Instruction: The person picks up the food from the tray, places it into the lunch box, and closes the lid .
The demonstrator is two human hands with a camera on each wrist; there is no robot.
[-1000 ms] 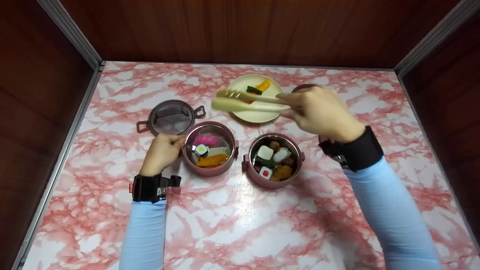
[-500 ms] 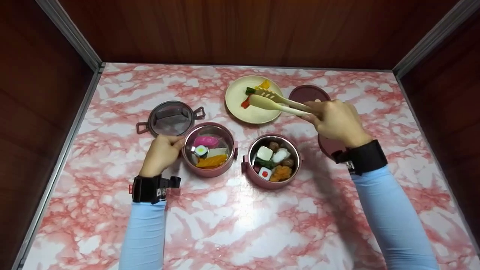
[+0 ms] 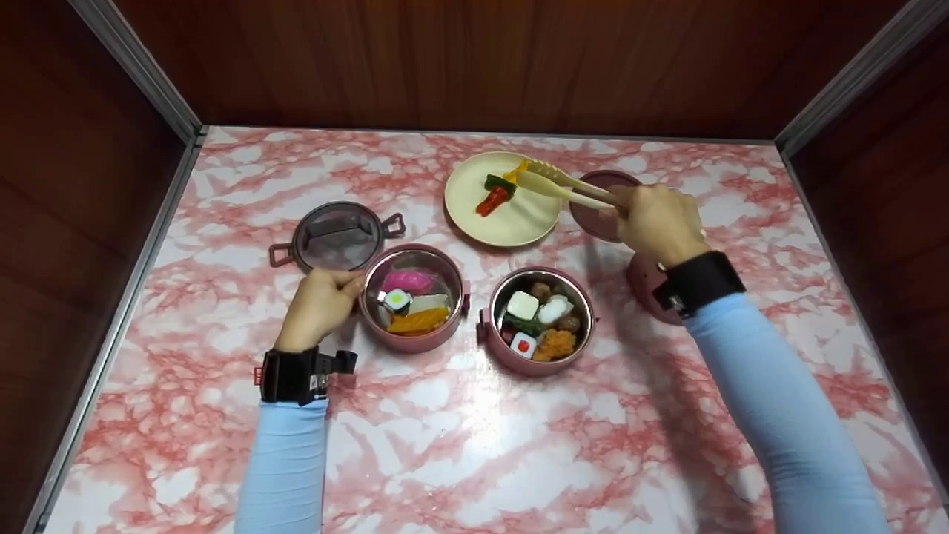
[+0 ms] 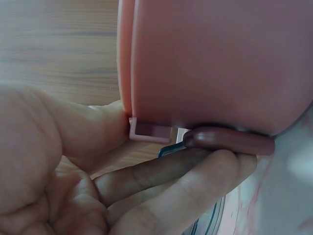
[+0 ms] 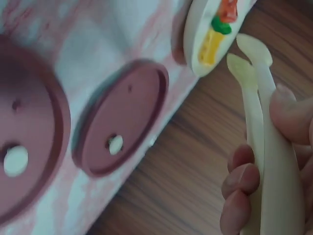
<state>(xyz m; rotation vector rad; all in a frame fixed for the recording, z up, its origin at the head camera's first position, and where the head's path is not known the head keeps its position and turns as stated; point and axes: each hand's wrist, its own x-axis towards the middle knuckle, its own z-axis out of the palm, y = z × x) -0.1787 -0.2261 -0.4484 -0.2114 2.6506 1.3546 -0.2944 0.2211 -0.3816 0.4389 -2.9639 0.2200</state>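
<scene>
My left hand holds the left pink pot; in the left wrist view the thumb is at the rim and the fingers lie under its brown side handle. Pink, white and orange play food and a sushi roll lie inside. My right hand grips cream tongs, tips slightly apart over the right of a cream plate. On this plate are strips of red, green and yellow food, the yellow one right by the tips.
A second pink pot, filled with several food pieces, stands right of the first. Behind the left hand lies a dark see-through lid with two handles. Two maroon lids lie at right. Wooden walls enclose the table.
The tongs have swung rightward from the plate's left side, over the green strip, to beside the yellow one. The right hand has shifted with them. My left hand keeps its hold on the pot.
</scene>
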